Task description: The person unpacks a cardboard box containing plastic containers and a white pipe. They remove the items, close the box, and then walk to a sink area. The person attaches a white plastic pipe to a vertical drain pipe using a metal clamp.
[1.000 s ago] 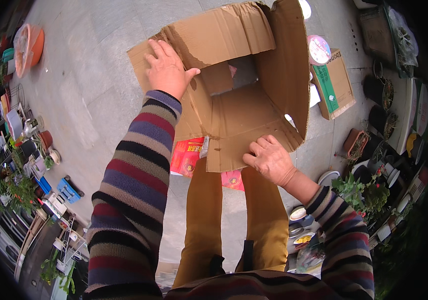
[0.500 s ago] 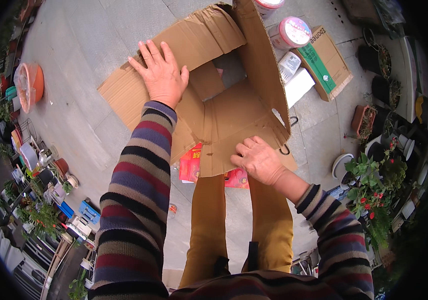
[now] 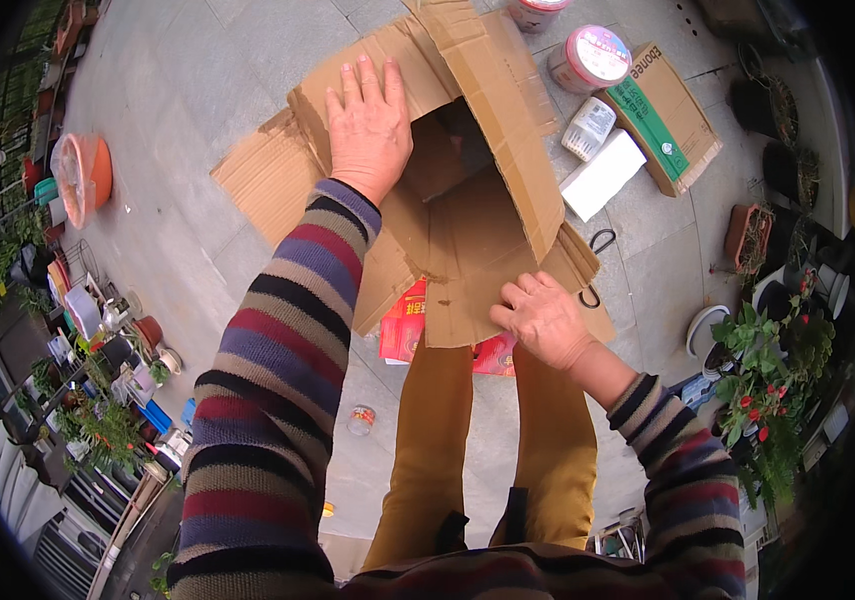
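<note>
A brown cardboard box stands in front of my legs, its inside dark and partly covered. My left hand lies flat on the far left flap, fingers stretched out, pressing it inward. The long right flap leans over the opening at a slant. At the near right corner, my right hand is closed with curled fingers on the near flap; its fingertips are partly hidden. Another flap sticks out flat to the left. Beneath the near side shows a red printed package.
Right of the box lie scissors, a white block-shaped item, a small white container, a pink-lidded tub and a flat carton. An orange pot stands left. Potted plants line the right side.
The right flap has tipped inward over the opening, from upright to slanted. My left hand has moved right and away, folding its flap inward. My right hand stays at the near flap.
</note>
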Tool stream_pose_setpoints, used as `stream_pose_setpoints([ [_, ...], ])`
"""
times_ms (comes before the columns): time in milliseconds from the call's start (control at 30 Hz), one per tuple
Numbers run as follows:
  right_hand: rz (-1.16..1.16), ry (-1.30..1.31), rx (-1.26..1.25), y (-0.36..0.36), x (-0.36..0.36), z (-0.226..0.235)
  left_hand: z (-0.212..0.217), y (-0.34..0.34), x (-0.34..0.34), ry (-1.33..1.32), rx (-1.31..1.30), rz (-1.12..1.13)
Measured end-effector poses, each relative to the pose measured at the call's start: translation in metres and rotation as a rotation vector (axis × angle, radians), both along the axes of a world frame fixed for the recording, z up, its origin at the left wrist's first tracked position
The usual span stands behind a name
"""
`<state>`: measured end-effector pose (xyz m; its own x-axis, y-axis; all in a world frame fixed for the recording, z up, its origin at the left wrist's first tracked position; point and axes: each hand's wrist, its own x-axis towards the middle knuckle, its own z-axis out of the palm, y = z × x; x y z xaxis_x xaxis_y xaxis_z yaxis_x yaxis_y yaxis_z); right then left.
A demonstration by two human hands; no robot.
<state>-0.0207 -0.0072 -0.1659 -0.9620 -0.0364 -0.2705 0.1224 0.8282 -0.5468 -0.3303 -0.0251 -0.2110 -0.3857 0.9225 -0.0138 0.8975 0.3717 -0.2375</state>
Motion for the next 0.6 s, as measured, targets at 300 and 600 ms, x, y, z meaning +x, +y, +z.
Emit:
stream_pose_setpoints([
  [300, 0.043, -0.023, -0.002, -0.006, 0.027, 0.019, 0.15, -0.01, -0.119, -0.729, 0.354, 0.473],
  [600, 0.087, 0.208, -0.075, -0.03, -0.016, 0.06, 0.2, -0.008, -0.039, -1.799, 0.721, 0.943],
])
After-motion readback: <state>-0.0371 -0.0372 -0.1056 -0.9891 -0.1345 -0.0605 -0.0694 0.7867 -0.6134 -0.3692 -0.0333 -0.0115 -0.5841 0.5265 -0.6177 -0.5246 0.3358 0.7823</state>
